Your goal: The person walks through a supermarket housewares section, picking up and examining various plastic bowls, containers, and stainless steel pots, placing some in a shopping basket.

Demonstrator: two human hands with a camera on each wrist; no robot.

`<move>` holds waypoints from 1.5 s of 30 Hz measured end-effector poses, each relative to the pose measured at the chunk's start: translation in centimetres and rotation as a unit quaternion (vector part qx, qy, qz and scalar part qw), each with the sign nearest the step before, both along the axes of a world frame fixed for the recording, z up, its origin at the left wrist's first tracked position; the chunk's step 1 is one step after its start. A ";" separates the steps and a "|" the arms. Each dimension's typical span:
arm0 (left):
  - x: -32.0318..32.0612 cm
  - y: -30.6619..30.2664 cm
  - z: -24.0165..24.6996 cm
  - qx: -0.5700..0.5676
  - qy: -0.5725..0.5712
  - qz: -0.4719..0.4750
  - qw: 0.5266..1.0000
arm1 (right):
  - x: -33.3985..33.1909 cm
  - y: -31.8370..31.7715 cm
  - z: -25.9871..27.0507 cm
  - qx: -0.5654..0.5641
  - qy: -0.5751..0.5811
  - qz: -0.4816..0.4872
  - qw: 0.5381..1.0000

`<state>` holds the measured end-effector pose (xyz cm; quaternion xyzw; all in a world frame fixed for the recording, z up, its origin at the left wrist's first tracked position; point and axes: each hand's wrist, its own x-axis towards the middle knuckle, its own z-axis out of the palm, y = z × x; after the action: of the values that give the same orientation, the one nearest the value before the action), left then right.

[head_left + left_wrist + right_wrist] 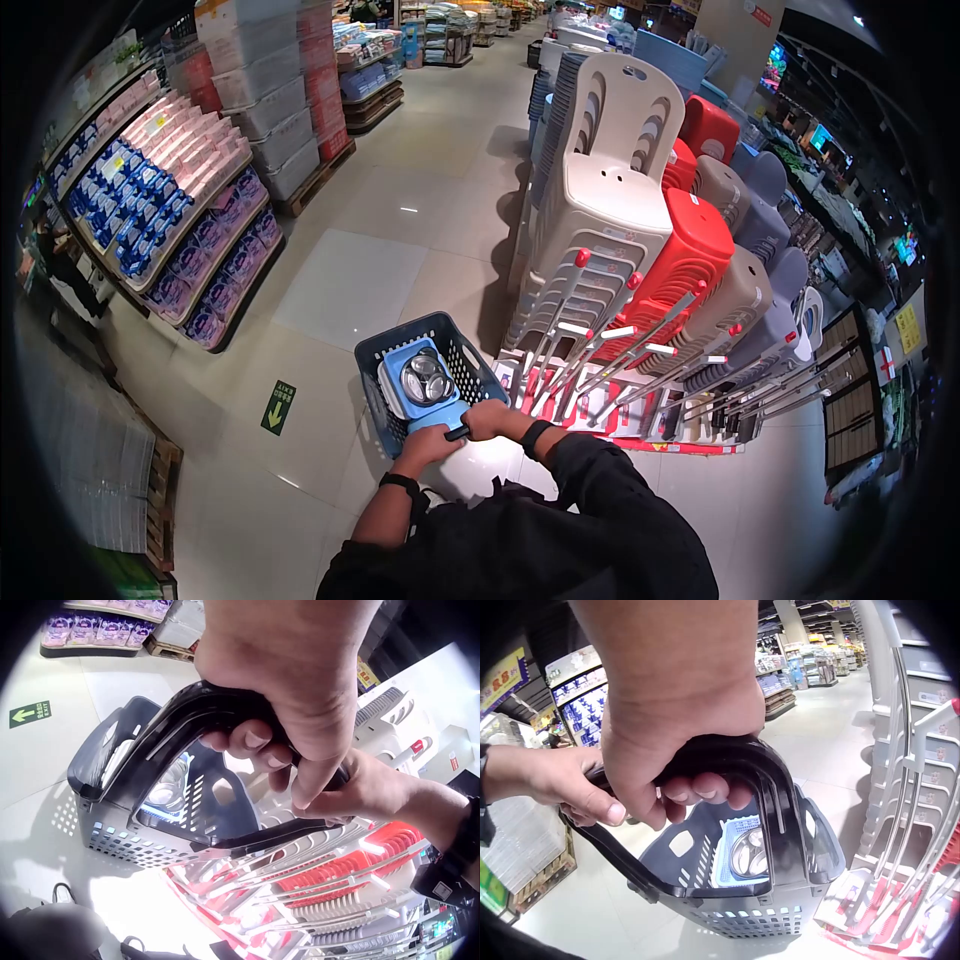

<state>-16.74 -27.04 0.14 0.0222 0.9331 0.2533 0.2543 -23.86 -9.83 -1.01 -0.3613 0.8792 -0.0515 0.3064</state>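
A dark grey shopping basket [487, 376] with perforated sides hangs low in front of me. Its black handle [176, 705] is raised, and both hands grip it side by side. My left hand [428, 447] has its fingers curled round the bar, with the right hand close beside it. My right hand [487, 419] wraps the other part of the bar, its fingertips showing under the handle in the right wrist view. Inside the basket lies a light blue plastic tray [724, 859] with small holes along its side. On it rests a round, shiny steel divided dish [427, 379].
Stacked plastic chairs [620, 195] and mops with metal poles [560, 320] stand close on the right. A shelf of packaged goods [150, 230] is at the left, beside stacked storage boxes [265, 100]. A green exit sign [278, 408] marks the tiled floor; a pallet [163, 490] borders it at lower left.
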 end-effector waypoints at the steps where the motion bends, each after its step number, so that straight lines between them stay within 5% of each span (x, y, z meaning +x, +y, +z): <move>1: -0.5 -0.6 0.1 -0.001 0.003 -0.008 1.000 | -0.2 -0.4 0.0 -0.002 0.000 -0.008 1.000; 18: -7.8 -4.6 0.4 -0.018 0.006 -0.096 0.995 | -3.7 -3.2 1.0 -0.010 -0.004 -0.110 0.994; 45: -26.6 -9.5 2.1 -0.038 0.013 -0.164 0.986 | -19.8 -8.1 2.7 -0.028 0.020 -0.195 0.980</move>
<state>-43.32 -36.50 2.20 0.1690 0.9291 0.1721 0.2805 -43.70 -17.92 1.73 -0.1928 0.9367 -0.1278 0.2628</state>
